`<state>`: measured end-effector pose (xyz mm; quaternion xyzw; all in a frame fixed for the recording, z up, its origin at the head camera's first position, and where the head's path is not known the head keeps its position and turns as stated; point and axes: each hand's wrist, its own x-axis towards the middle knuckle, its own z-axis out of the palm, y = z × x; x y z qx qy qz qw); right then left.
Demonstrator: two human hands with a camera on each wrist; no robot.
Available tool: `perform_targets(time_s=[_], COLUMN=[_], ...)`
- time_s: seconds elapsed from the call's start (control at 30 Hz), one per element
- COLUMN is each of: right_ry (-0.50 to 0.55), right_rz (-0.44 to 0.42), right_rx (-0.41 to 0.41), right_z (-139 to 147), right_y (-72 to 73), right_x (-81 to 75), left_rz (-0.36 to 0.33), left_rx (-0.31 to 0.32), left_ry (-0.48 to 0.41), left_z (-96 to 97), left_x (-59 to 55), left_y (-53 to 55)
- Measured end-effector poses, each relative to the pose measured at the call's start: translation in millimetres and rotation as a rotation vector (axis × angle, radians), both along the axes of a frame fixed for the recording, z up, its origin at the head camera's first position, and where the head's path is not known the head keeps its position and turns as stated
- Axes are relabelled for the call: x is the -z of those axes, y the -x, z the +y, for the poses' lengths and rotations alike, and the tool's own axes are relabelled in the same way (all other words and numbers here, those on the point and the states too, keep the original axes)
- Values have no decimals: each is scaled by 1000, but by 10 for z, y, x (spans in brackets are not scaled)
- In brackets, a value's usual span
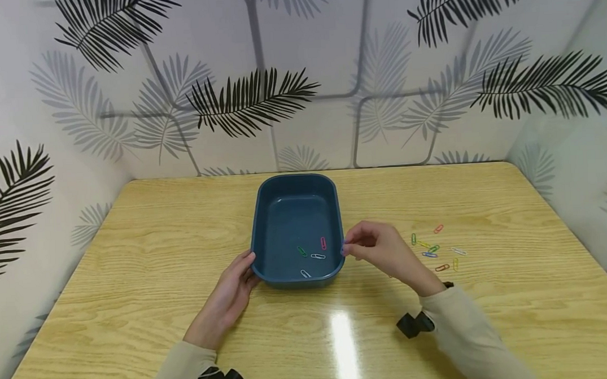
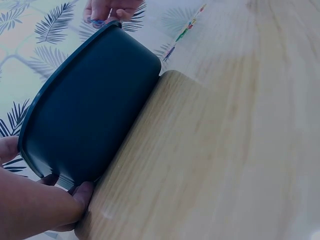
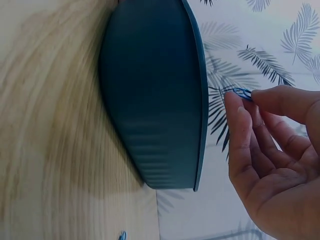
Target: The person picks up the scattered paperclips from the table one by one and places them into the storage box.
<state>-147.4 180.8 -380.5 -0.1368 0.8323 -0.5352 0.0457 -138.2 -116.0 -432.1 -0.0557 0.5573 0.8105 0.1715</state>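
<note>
1. The right hand (image 1: 385, 254) pinches a blue paper clip (image 3: 242, 93) between its thumb and a finger. The other fingers bend in a little.
2. The pinched clip is up at the right side of the dark blue tub (image 1: 297, 221), near the rim.
3. The left hand (image 1: 231, 291) grips the tub at its near left corner. Its thumb is at the rim, and its fingers curl under the outside.
4. Four clips lie on the floor of the tub, all in the near half: a green clip (image 1: 301, 251), a pink clip (image 1: 323, 243) and two white clips (image 1: 318, 256).
5. More clips lie loose on the table to the right of the right hand. I see green, yellow, blue, white and red ones, and some are very close together, like the blue one (image 1: 429, 254) and a green one (image 1: 434, 249).
6. A tiny red bit peeks out by the right hand, mostly hidden.
7. Each arm has a light tan sleeve (image 1: 467, 329) and a small black box (image 1: 415, 325) at the wrist.
8. The tub sits on the yellow wood table (image 1: 182, 217). Behind it is a pale wall (image 1: 326, 132) with black and gray leaves.
</note>
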Motion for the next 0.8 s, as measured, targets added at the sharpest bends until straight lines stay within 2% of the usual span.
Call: perform_targets(time_s=[0.27, 0.8], right_ry=[47, 44], right_rz=[10, 21], right_rx=[-47, -52], right_z=[-93, -139], right_y=[-41, -56], right_x=[27, 37], left_rz=[-6, -8], left_rx=[-2, -12], left_ry=[-4, -7], left_z=[6, -1], left_x=[0, 3], left_y=[7, 6])
